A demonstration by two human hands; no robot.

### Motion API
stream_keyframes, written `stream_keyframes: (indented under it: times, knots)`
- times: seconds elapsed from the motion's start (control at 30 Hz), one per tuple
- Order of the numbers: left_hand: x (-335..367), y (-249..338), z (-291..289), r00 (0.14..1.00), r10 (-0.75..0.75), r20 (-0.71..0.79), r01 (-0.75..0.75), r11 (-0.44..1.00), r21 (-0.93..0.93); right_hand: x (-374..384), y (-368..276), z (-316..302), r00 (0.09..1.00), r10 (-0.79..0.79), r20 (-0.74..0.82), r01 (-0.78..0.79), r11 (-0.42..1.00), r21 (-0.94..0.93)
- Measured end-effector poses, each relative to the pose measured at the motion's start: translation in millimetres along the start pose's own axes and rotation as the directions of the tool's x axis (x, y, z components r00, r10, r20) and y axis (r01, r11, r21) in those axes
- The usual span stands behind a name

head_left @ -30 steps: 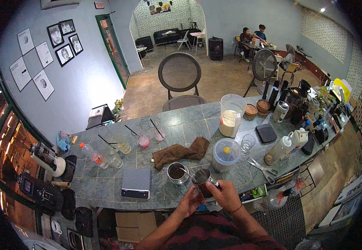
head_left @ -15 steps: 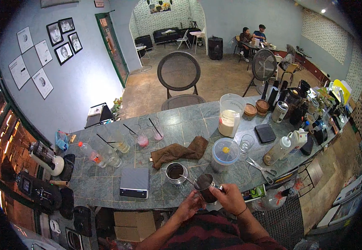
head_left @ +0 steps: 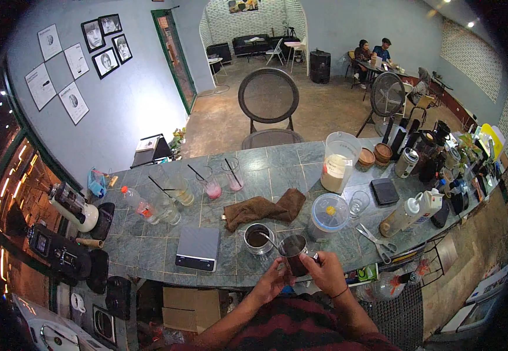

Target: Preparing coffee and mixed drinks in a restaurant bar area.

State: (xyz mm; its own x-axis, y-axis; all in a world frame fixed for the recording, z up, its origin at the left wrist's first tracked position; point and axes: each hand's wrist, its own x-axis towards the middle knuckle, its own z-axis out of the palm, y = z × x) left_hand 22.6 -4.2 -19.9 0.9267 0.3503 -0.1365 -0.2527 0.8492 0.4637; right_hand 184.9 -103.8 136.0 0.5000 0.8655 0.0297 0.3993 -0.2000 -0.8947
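Note:
Close to my body, at the counter's near edge, both hands are on a small metal pitcher point(head_left: 293, 248) with a dark inside. My right hand point(head_left: 326, 274) is closed at its handle side. Fingers of my left hand point(head_left: 272, 283) wrap the lower left side of the pitcher. Just left of it on the counter stands a metal cup point(head_left: 259, 245) with dark liquid in it. A thin spoon point(head_left: 270, 238) leans out of that cup toward the pitcher. How full the pitcher is cannot be made out.
A flat scale point(head_left: 198, 248) lies left of the cup, with a brown cloth point(head_left: 265, 209) behind. To the right are a lidded tub point(head_left: 329, 216), a tall plastic jug point(head_left: 340, 164), scissors point(head_left: 377, 240) and a squeeze bottle point(head_left: 400, 217). Glasses with straws point(head_left: 212, 186) stand far left.
My view has turned slightly left, so the whole scene sits farther right. Both hands keep hold of the pitcher, which stays beside the metal cup.

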Motion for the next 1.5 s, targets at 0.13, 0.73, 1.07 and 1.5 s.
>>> stream_keyframes:
  times: [0.13,0.73,1.07,1.5]
  knots:
    - [-13.4,3.3,-0.1,0.999,0.012,-0.045,-0.010,0.999,0.053,-3.0,3.1,4.9,0.996,0.068,0.051,-0.072,0.994,0.084]
    - [-7.0,0.6,6.1,1.000,-0.003,0.012,0.002,0.999,0.044,-16.5,-12.4,6.4,0.998,-0.005,-0.055,0.008,0.999,0.052]
    - [-18.4,-2.6,5.4,0.999,0.039,-0.007,-0.039,0.993,0.108,-18.1,-13.2,7.1,0.999,0.007,0.039,-0.005,0.999,-0.036]
    - [-13.4,2.8,7.6,0.996,0.045,-0.071,-0.039,0.996,0.085,-16.9,-23.6,4.4,0.999,0.017,0.045,-0.017,1.000,-0.003]
